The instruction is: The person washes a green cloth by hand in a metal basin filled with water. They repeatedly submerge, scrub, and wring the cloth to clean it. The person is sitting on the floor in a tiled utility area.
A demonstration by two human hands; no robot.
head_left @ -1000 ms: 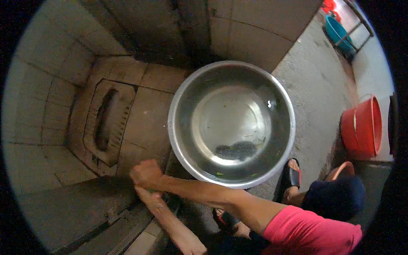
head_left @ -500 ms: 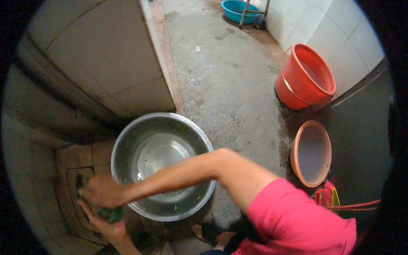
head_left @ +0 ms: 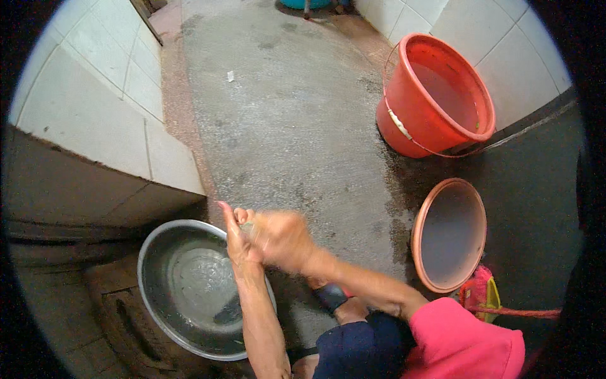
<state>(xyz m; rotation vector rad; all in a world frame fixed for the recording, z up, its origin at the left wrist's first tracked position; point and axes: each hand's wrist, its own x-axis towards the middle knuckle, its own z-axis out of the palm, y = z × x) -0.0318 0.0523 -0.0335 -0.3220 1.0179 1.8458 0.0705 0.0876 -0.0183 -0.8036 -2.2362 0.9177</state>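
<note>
My left hand [head_left: 237, 239] is raised by the right rim of a wide metal basin [head_left: 151, 303], one finger or thumb stretched up and the others partly hidden. Pressed against it is my right hand [head_left: 281, 237], curled and smeared by motion. A small pale-greenish bit [head_left: 247, 228] shows between them, too blurred to name. The basin sits below and left of my hands, with a wet, shiny bottom and a dark patch on its right side, partly behind my left forearm.
A red bucket [head_left: 394, 117] of cloudy water stands at the right wall. Nearer is an orange-pink basin [head_left: 419, 252] of greyish water, with a pink and yellow item [head_left: 483, 294] beside it. A tiled wall [head_left: 95, 120] rises at left; a blue-green basin [head_left: 305, 3] shows at the far edge.
Both hands have moved up and right, from over the floor left of the metal basin to its right rim. The dark green stuff at them is no longer visible there. The view has shifted.
</note>
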